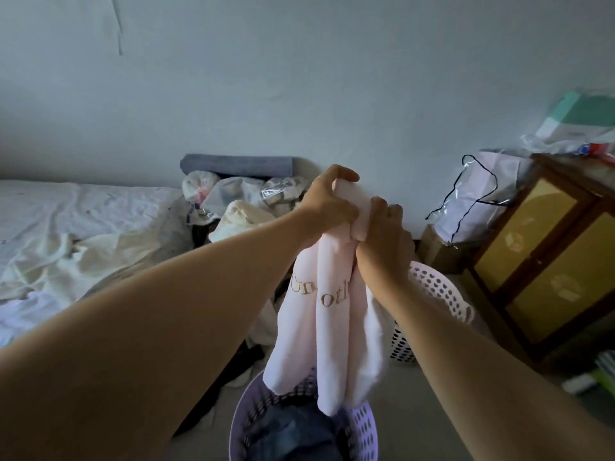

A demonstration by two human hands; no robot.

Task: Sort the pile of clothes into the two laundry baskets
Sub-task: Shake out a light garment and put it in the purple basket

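Hands raised together, left hand (327,202) and right hand (382,231) each with grip curled tight on bunched top of pale pink garment (332,324), hem hung over purple basket (362,427) with dark clothes, white basket (439,294) behind, bed (83,221) at left

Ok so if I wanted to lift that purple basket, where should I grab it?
Probably the purple basket rim on its right side, coming from above. The pink shirt, held by the left hand and right hand, hangs over the far rim, and dark clothes fill the middle, so the bare right rim is the clearest hold.
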